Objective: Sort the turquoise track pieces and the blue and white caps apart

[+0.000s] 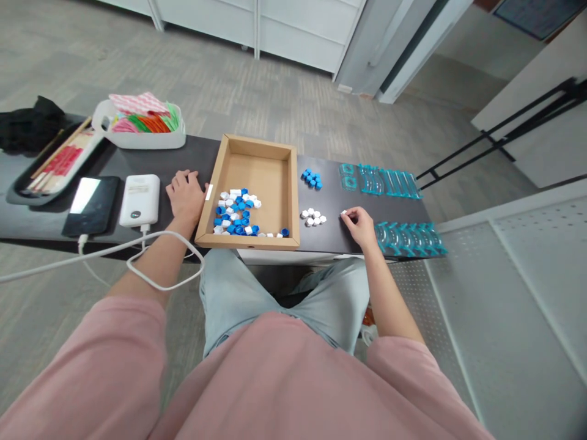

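Note:
My right hand (360, 226) pinches a small white hexagonal piece (343, 212) just above or on the dark table, to the right of a cluster of white hexagonal pieces (313, 217). Farther back sits a cluster of blue hexagonal pieces (312, 179). My left hand (187, 194) rests on the table with its fingers spread, against the left side of a shallow cardboard box (261, 242). Mixed blue and white pieces (235, 215) lie loose in the near left part of that box.
Teal clear plastic parts stand in a back row (387, 182) and a front row (409, 239) at the right. Leftward are a white power bank (140, 200) with a cable (110, 245), a phone (92, 205), a white basket of colourful packets (147, 140) and a dark tray (22, 194).

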Available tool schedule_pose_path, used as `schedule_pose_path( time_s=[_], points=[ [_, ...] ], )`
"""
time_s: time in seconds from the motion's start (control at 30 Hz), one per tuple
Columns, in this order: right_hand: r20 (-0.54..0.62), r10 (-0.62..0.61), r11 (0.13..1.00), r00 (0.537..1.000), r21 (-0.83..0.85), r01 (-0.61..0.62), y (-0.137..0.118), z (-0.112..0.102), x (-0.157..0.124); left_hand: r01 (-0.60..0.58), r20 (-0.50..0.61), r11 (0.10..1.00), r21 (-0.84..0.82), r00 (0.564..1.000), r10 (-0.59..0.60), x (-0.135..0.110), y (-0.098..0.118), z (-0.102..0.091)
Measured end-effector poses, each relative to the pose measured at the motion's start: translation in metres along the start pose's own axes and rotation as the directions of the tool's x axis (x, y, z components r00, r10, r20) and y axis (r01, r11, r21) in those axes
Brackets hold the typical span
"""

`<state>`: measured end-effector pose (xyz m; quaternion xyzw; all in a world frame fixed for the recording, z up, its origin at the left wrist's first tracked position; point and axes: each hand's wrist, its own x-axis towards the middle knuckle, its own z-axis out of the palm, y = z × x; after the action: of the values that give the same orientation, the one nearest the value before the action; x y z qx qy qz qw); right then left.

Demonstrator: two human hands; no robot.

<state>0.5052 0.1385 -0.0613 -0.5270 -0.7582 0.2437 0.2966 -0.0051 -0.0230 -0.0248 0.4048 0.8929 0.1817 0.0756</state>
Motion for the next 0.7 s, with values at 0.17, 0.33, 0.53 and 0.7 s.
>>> schedule_pose_path(
  time_s=[0.17, 0.33, 0.53, 0.7],
  points=[
    [0.113, 0.029, 0.995, 0.993, 0.096, -0.040, -0.012, 0.012, -0.010, 0.002, 0.009, 1.000, 0.013, 1.000, -0.002, -0.003, 0.002, -0.003],
    [0.144, 0.005, 0.972, 0.990, 0.232, -0.039, -0.024, 0.033, -0.008, -0.017, -0.018, 1.000, 0.003, 1.000, 0.017, -0.002, 0.000, 0.000],
    [-0.005, -0.009, 0.995, 1.000, 0.096, 0.010, -0.048, 0.040, 0.001, -0.024, -0.024, 1.000, -0.011, 0.999, 0.024, 0.002, -0.004, 0.003],
    [0.244, -0.367, 0.929, 0.898, 0.043, 0.368, -0.131, 0.061, 0.019, -0.019, -0.010, 1.000, 0.020, 1.000, 0.020, 0.004, -0.007, 0.005]
  ],
)
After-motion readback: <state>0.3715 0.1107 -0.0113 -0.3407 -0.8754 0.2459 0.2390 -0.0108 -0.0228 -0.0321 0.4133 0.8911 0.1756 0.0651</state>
